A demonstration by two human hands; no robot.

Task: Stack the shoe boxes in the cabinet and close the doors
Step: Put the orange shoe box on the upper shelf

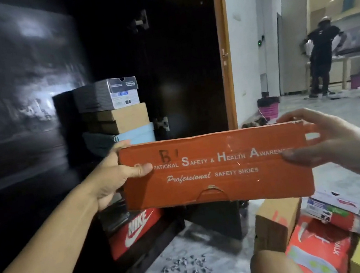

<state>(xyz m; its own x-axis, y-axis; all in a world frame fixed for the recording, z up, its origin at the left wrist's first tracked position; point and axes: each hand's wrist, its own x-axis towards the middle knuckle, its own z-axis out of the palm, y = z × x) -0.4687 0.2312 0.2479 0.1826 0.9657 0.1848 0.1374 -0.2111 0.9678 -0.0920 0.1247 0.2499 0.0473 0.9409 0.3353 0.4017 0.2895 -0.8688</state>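
Orange box up, in front of the cabinet stack.
My left hand [112, 177] and right hand [331, 143] grip the orange shoe box [214, 168] by its ends, right of the stacked boxes [115, 120]; I'd keep it level and land it squarely.

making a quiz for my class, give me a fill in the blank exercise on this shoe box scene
1. Both hands, left hand and right hand, hold an ___ safety shoes box.
2. The bottom box in the cabinet stack, red, reads ___.
3. The grey box on top of the stack shows the number ___.

Missing words: orange; Nike; 7
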